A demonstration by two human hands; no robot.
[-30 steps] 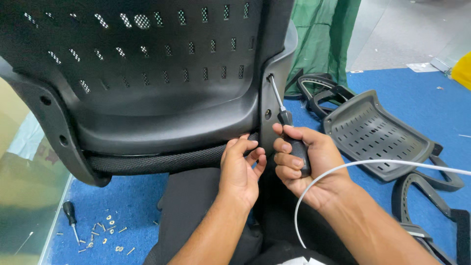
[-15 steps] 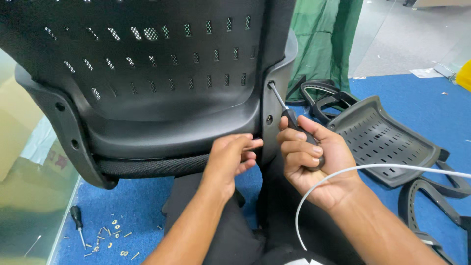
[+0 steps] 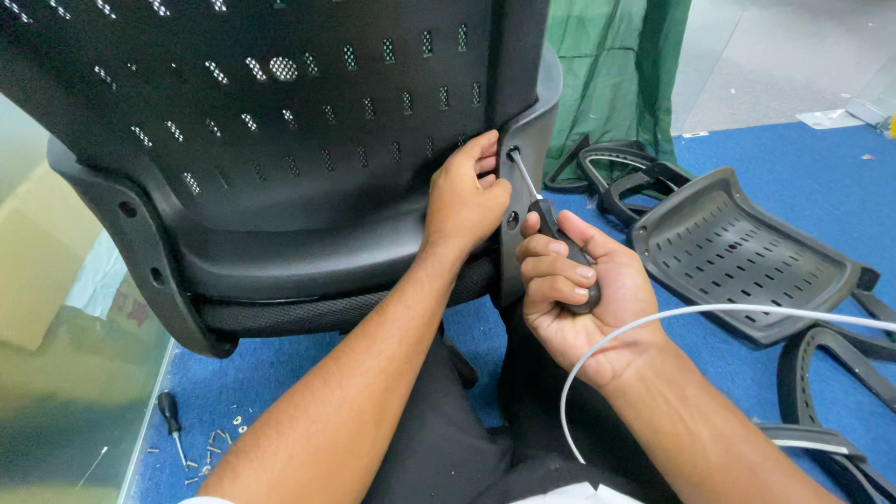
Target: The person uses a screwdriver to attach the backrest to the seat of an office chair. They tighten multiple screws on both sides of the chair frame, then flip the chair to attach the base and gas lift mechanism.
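- Against the right edge of the black office chair backrest (image 3: 280, 140), the left hand (image 3: 464, 201) presses flat, fingers curled round the frame, gripping nothing else.
- Just beside it, the right hand (image 3: 569, 289) is closed tight round the black handle of a screwdriver (image 3: 546, 219), whose tip sits in a screw hole on the frame.
- A white cable (image 3: 672, 317) arcs over the right wrist.
- On the blue carpet (image 3: 793, 168) lie a perforated grey chair part (image 3: 737, 252), a second screwdriver (image 3: 171, 420) and loose screws (image 3: 219, 443).
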